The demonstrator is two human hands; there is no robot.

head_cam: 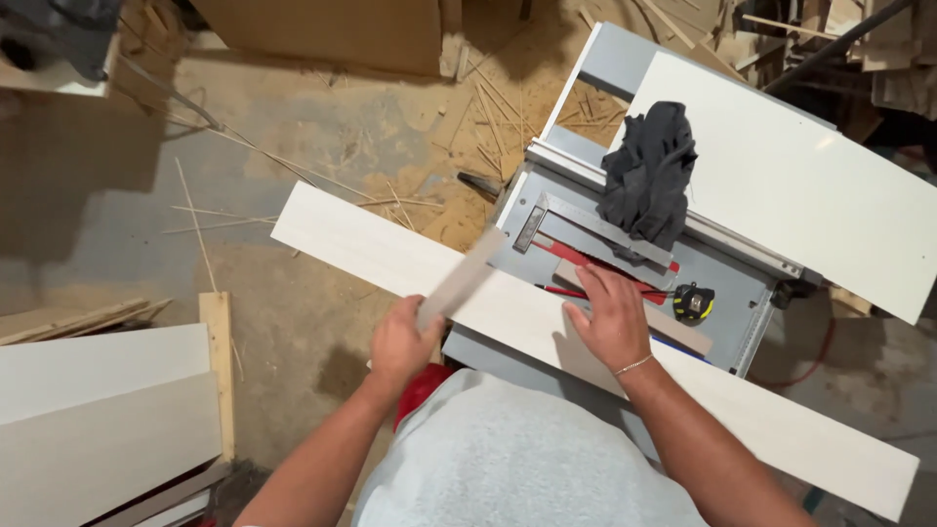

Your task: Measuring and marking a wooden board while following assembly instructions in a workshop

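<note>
My left hand (402, 342) was curled around a blurred flat strip (463, 277), laid over the long pale board (410, 262) crossing the table saw (727, 293). Right of it, my right hand (613, 317) lay flat, fingers spread, pressing that board down. I judged the overhanging board could tip if that pressure eased. Beyond the board sat a tape measure (693, 303) and dark cloth (649, 171); sawdust covered the floor (293, 127).

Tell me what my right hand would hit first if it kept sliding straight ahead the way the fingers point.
Probably the red pencil lying just past the fingertips of the right hand, then the steel square on the table saw; heights are hard to judge.
</note>
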